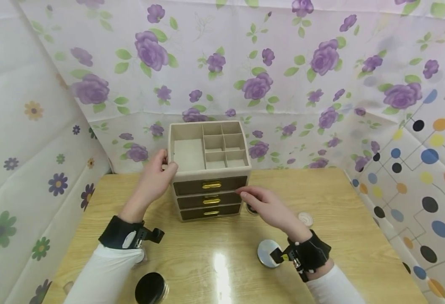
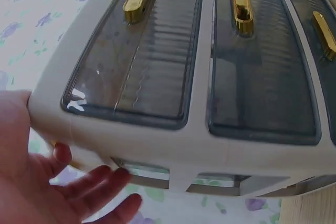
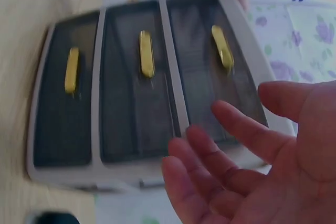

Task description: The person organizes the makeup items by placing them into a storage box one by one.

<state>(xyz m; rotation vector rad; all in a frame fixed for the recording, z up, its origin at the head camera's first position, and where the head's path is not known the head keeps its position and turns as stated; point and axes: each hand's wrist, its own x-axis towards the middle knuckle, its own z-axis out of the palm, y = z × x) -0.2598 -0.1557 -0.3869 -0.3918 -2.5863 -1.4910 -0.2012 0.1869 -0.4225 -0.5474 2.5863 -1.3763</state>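
A beige drawer organizer (image 1: 192,169) stands upright on the wooden table, with an open compartmented top and three dark, see-through drawers with gold handles (image 1: 211,185). All three drawers are closed. My left hand (image 1: 155,175) holds the organizer's upper left corner, thumb at the front rim and fingers curled along the side. The left wrist view has those fingers (image 2: 100,187) beside the cut-outs in the side wall. Close to the front right edge, by the upper drawers, is my right hand (image 1: 269,207). Its fingers (image 3: 210,156) are spread and relaxed, holding nothing.
A black-lidded jar (image 1: 149,288) stands at the near left, and a round silvery-topped container (image 1: 269,253) by my right wrist. Farther right lies a small white round item (image 1: 305,219). A dark round item (image 1: 251,209) sits partly behind my right hand. Floral cloth (image 1: 214,84) hangs behind the table.
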